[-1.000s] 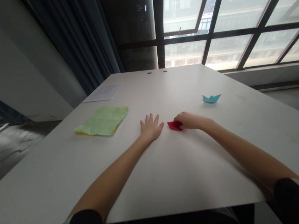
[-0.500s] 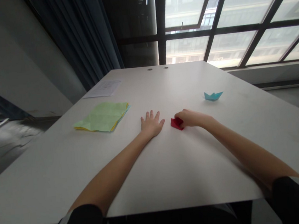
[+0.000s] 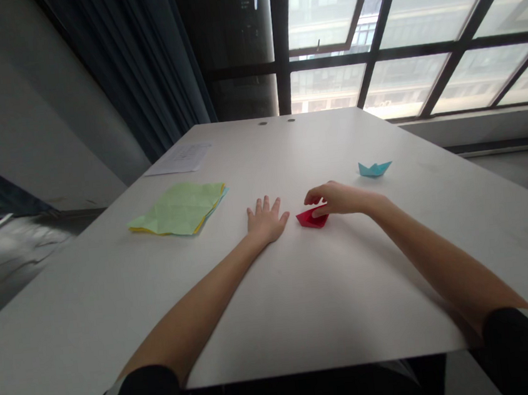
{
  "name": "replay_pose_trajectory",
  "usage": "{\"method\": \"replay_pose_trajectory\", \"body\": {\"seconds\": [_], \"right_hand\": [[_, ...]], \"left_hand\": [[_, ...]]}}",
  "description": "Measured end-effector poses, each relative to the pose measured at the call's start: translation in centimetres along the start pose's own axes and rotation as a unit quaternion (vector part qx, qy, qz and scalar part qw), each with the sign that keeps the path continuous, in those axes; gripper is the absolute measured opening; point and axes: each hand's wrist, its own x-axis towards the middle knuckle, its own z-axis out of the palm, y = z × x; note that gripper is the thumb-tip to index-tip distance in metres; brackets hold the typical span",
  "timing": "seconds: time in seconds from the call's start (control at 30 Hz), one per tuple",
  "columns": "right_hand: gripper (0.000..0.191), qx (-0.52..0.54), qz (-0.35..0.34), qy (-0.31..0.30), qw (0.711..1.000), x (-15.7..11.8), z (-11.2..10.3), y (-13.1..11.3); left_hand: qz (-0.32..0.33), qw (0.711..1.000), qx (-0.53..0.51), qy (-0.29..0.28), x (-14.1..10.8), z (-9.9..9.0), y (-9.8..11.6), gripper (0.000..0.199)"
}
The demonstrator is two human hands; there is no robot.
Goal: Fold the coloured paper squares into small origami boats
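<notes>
A small red folded paper boat point(image 3: 308, 220) sits on the white table near the middle. Over its right end hovers my right hand point(image 3: 333, 199), fingers curved and apart from the thumb; the thumb overlaps the boat, and whether it touches the paper I cannot tell. My left hand point(image 3: 265, 221) lies flat on the tabletop, left of the red boat, with its fingers spread and nothing in it. Farther off to the right stands a blue paper boat point(image 3: 375, 169), apart from both hands.
Left of my hands lies a stack of creased paper sheets point(image 3: 178, 209), light green on top with yellow and blue edges below. Behind it a printed white sheet point(image 3: 182, 158) rests by the left edge of the white table point(image 3: 276, 309). A dark curtain point(image 3: 137, 66) and windows stand beyond.
The fingers of my right hand have loosened from the red paper boat and lifted, showing more of it. My left hand stays flat in place.
</notes>
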Motion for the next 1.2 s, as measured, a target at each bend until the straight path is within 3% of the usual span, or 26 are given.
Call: {"method": "replay_pose_trajectory", "body": {"seconds": [0.07,0.2,0.37,0.47,0.57,0.67,0.87,1.07,1.2], "right_hand": [[0.031,0.005,-0.009,0.038,0.999,-0.1,-0.6,0.7],[0.029,-0.053,0.036,0.108,0.992,0.1,-0.4,3.9],[0.03,-0.119,0.085,0.078,0.986,0.5,1.7,9.0],[0.028,-0.106,0.091,0.065,0.988,0.6,2.3,10.2],[0.026,-0.101,0.063,0.093,0.989,0.5,1.7,9.3],[0.028,-0.061,0.049,0.104,0.991,0.1,0.3,6.8],[0.036,0.014,-0.012,-0.01,1.0,-0.6,-0.8,2.0],[0.018,-0.018,-0.023,-0.024,0.999,0.1,0.7,1.3],[0.018,-0.046,0.008,0.004,0.999,-0.2,-0.6,2.3]], "left_hand": [[0.0,1.0,0.001,0.001,0.0,0.0,0.0,0.064],[0.003,1.0,0.006,0.005,0.0,0.1,0.0,0.064],[0.004,1.0,0.006,0.007,0.0,0.0,0.0,0.064],[0.003,1.0,0.011,0.004,0.0,0.0,0.0,0.065],[0.002,1.0,0.012,0.002,0.0,0.0,0.0,0.065],[0.001,1.0,0.006,0.0,-0.1,0.0,0.0,0.064],[-0.003,1.0,0.002,-0.003,-0.1,-0.3,0.2,0.064],[-0.004,1.0,0.011,-0.003,-0.2,-0.3,0.2,0.063],[-0.004,1.0,0.016,0.0,-0.3,-0.3,0.2,0.063]]}}
